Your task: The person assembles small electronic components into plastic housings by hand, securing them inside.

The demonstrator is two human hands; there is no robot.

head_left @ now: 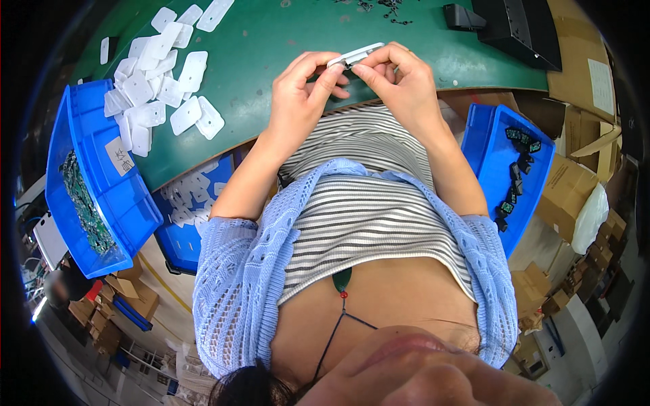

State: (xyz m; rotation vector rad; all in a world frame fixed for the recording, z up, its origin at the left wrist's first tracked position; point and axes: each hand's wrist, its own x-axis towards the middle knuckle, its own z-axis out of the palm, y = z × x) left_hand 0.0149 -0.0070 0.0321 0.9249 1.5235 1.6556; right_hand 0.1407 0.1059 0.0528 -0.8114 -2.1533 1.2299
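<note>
Between my two hands, above the near edge of the green table, is a white plastic cover (357, 54) with rounded corners, tilted and seen nearly edge-on. My left hand (308, 81) pinches its left end between thumb and fingers. My right hand (399, 71) grips its right end, the thumb under the near side. Something small and dark shows between my thumbs at the cover's underside; its kind I cannot make out. To the left lies a loose pile of similar white plastic covers (162, 51), several overlapping each other.
A blue bin (98, 128) of green circuit boards (84, 203) stands left, above another blue tray (176, 237) with white pieces. At right, a blue bin (484, 135) holds small black parts (518, 172). Black boxes (518, 30) and tiny dark parts (389, 7) lie on the green table (271, 40).
</note>
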